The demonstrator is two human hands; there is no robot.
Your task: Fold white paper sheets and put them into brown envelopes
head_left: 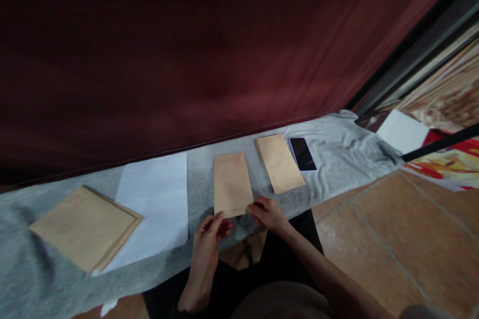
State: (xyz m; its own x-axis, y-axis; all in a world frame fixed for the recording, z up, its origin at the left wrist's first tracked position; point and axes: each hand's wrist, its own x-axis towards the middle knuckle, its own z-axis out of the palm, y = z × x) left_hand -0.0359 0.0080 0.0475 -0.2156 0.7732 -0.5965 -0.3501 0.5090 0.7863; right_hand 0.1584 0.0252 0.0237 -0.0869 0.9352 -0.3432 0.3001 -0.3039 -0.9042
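A brown paper envelope [232, 179] lies in front of me on a grey cloth, its short near edge toward my body. My left hand [211, 234] pinches the near left corner between thumb and fingers. At the near right corner, my right hand [266, 213] grips the same envelope with its fingertips. To the right rests a small stack of similar envelopes [280, 163], slightly turned. A thicker pile of brown envelopes [86, 229] sits at the left, partly over white paper [157, 204].
The grey cloth [337, 159] covers a long narrow surface against a dark red panel [187, 60]. Right of the small stack lies a smartphone [303, 154]. Tiled floor [374, 239] shows at the right, with a white sheet [402, 130] and colourful printed paper [449, 162] beyond.
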